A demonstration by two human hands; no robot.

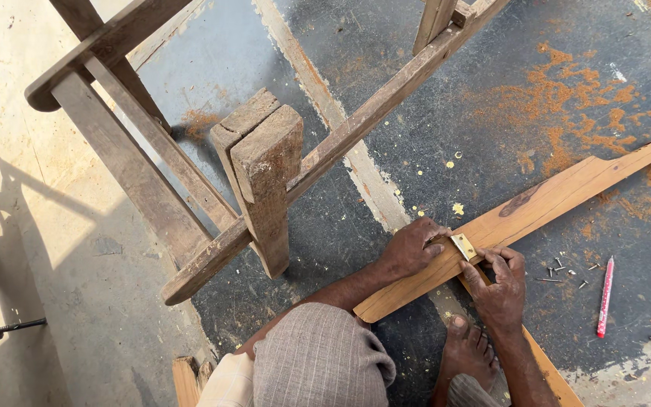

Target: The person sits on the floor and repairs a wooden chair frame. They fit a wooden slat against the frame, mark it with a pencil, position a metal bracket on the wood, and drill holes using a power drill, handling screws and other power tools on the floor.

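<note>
Bare foot (467,348) rests beside the wooden plank (525,207); left hand (412,247) presses flat on it, right hand (500,285) pinches the brass hinge (463,246) at the plank's edge; screws (563,270) lie near

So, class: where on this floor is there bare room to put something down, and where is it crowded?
Bare patches: the pale concrete left of the wooden frame, and the dark floor between that frame and the plank. Crowded: right of the right hand, with nails and a red pen.
</note>
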